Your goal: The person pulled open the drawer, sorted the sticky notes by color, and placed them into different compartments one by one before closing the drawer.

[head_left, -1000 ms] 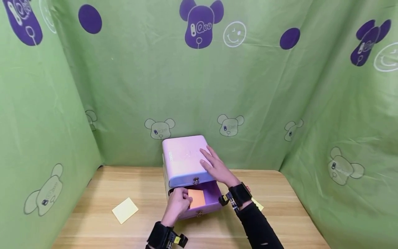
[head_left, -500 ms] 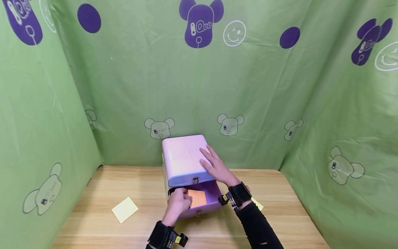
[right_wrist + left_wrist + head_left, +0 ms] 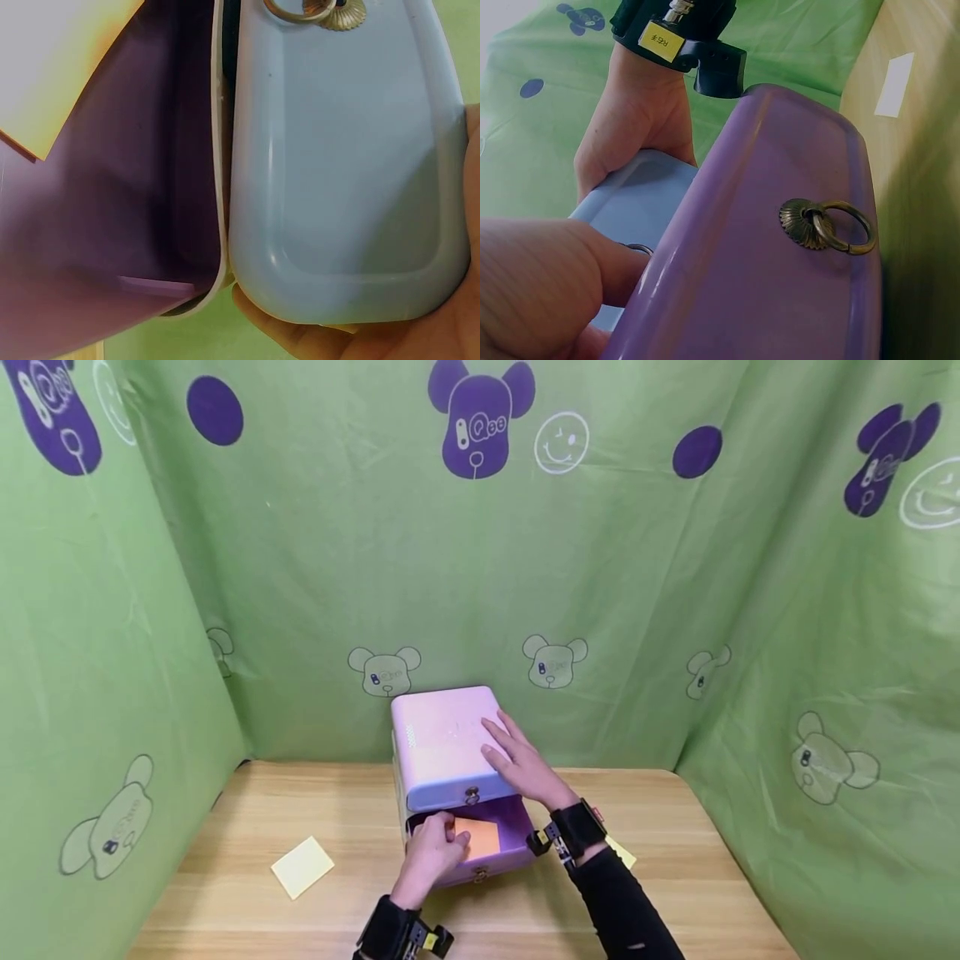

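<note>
The cabinet (image 3: 446, 739) is standing before green cloth walls (image 3: 420, 568), on a wooden table (image 3: 247, 914), its lower drawer (image 3: 512, 862) jutting out. The right hand (image 3: 525, 770) is resting on top, fingers spread; the left hand (image 3: 433, 853) is curling into the drawer, its hold unclear. A yellow sheet (image 3: 302, 867) is lying leftward; an orange pad (image 3: 484, 839) is sitting inside the drawer.

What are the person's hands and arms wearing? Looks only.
Left hand and right hand: no gloves. Each wrist has a wide black strap and black camera mount with silvery metal hardware and a yellow label; the right label has dark writing. Right strap shows a red tag. Black sleeve on the right forearm; can't tell on the left.
</note>
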Demonstrator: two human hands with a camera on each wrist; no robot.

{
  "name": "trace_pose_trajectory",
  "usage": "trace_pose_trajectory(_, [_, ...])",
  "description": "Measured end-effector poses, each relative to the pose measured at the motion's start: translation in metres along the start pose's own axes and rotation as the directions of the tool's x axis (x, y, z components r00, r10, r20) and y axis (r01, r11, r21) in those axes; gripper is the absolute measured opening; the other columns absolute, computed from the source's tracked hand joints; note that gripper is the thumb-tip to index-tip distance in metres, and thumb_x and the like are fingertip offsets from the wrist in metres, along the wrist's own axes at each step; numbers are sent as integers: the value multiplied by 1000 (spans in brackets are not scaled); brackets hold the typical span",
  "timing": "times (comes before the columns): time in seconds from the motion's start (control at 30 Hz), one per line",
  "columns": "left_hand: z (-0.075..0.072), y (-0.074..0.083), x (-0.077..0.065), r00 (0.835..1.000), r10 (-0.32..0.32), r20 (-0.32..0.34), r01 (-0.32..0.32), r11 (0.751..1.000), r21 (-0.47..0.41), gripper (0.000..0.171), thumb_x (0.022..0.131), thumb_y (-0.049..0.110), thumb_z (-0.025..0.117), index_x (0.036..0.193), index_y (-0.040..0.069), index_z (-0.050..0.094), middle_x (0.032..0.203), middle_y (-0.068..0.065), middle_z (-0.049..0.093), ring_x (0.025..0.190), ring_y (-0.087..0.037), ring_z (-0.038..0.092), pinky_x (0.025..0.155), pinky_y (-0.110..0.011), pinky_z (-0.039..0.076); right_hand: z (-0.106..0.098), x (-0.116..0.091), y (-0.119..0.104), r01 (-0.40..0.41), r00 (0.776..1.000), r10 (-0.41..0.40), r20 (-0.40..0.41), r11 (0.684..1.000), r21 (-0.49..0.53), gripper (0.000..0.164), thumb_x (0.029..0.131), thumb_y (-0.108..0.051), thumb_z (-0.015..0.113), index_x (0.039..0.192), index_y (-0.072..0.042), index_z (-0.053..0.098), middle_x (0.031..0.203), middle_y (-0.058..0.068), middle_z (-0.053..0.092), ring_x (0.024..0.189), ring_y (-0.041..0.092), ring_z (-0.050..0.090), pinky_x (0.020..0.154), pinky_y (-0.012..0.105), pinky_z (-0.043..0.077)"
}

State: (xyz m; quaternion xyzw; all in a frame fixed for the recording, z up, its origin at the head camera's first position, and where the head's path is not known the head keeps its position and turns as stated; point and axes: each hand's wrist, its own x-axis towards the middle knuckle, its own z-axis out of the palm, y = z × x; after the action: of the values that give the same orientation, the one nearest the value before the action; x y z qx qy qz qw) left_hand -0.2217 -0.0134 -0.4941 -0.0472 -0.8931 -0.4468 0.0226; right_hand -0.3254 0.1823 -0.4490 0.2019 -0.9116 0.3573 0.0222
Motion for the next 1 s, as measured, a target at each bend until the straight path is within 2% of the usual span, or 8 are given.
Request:
trace_pose_trajectory(0.17, [0,1,-3,1000,20,-10,-19,1000,5,21,87,18,74,94,0,65,73,0,56,67,-14,51,62,-28,37,0,-1,-2,7,1000,-7,2,1000,5,60,106,-44,47,160,-24,32,173,12,8,157,41,17,121,71,22])
trace_pose_trajectory(0.33, [-2,1,-1,999,34,-19,-35,999,-1,21,87,17,74,95,0,66,74,0,57,70,-14,53,63,-29,40,-1,1,-3,7,1000,-7,-7,1000,6,60,105,-44,47,160,-25,32,173,12,8,157,42,17,120,72,22])
trace_pose_trajectory(0.53, [-3,1,-3,999,53,-6,-54,998,-31,32,87,15,74,111,-5,67,83,-6,65,75,-14,57,67,-30,48,-1,-2,-3,0,1000,0,1,1000,4,60,106,-44,47,160,-24,32,173,10,7,157,43,17,120,73,22])
trace_pose_trajectory(0.7, [-6,3,-9,992,126,-16,-127,989,-74,35,88,13,74,117,-4,67,95,-13,71,78,-16,67,68,-27,56,-1,-2,-2,0,1000,0,4,1000,3,60,106,-44,46,160,-24,31,173,9,6,157,42,17,121,72,22])
trace_pose_trajectory(0.87, [-9,4,-12,966,236,-110,-246,966,-85,24,88,7,72,112,1,69,101,-13,73,83,-21,70,72,-28,59,-1,1,-2,9,1000,-9,-5,1000,4,60,106,-45,45,160,-24,31,173,12,7,157,43,16,120,73,22])
trace_pose_trajectory(0.93, [-8,3,-15,946,288,-148,-299,952,-65,24,88,6,73,112,4,70,102,-11,73,86,-22,70,75,-30,59,-1,1,-1,8,1000,-8,-5,1000,5,60,106,-46,46,160,-25,31,173,13,8,157,43,17,120,73,23])
trace_pose_trajectory(1.0, [-7,0,-20,919,350,-183,-360,933,-25,26,87,7,74,112,6,70,103,-7,73,89,-21,69,78,-30,58,0,0,0,-2,1000,2,-1,1000,6,60,105,-47,46,160,-26,32,173,11,8,157,41,16,120,73,22])
